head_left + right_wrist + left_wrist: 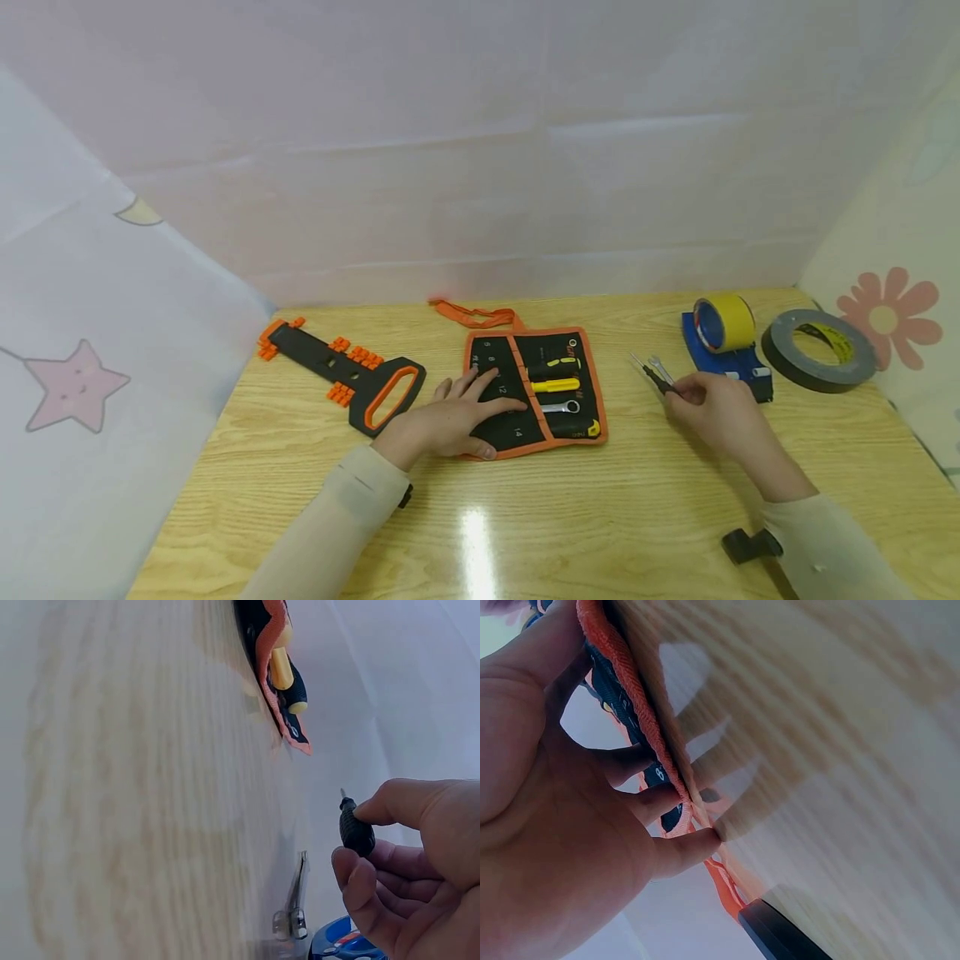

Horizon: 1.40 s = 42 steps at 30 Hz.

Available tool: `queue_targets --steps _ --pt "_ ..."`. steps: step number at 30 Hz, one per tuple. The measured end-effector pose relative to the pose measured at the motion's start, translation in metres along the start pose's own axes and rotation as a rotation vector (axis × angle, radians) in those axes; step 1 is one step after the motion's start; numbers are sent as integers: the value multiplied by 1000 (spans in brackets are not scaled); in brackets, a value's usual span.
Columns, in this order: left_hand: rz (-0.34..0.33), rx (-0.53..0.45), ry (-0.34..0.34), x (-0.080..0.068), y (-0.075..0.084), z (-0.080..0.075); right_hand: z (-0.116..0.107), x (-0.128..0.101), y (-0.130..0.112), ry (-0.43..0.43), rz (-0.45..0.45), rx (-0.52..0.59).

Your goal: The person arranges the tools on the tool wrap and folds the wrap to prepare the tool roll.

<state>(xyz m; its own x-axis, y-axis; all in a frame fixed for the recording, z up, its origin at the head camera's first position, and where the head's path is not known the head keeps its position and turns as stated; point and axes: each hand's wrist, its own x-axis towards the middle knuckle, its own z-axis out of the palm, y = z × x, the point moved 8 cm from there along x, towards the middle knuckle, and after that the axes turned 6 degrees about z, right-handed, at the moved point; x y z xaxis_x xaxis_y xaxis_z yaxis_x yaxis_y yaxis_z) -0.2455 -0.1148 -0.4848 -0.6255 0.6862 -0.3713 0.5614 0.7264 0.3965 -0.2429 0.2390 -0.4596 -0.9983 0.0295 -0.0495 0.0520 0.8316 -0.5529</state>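
Observation:
My left hand (453,417) rests with spread fingers on the left part of a black tool pouch (592,375) edged in orange. In the left wrist view, fingertips touch the pouch's orange edge (641,712). The pouch holds a black-and-yellow handle (553,367), a yellow handle (555,385) and a ring-ended wrench (562,407). To the right, my right hand (708,408) pinches a small screwdriver (355,829) by its dark handle between thumb and fingers, tip pointing away. Close by, a small silver wrench (295,904) is on the wooden table (615,508).
At the left is a black rack (322,354) with orange clips and an orange-rimmed handle. At the right, a yellow tape roll (735,321) sits on a blue holder (701,350), beside a dark tape roll (817,375). An orange strap (476,315) trails behind the pouch.

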Motion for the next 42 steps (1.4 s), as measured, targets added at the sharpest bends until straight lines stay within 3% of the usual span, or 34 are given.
queue_targets --steps 11,19,42 --pt "-3 2 7 0 0 0 -7 4 -13 62 -63 52" --pt "-5 -6 11 -1 1 -1 -6 12 -30 59 -129 85" --pt "21 24 4 -1 3 -3 30 55 -67 19 -201 127"
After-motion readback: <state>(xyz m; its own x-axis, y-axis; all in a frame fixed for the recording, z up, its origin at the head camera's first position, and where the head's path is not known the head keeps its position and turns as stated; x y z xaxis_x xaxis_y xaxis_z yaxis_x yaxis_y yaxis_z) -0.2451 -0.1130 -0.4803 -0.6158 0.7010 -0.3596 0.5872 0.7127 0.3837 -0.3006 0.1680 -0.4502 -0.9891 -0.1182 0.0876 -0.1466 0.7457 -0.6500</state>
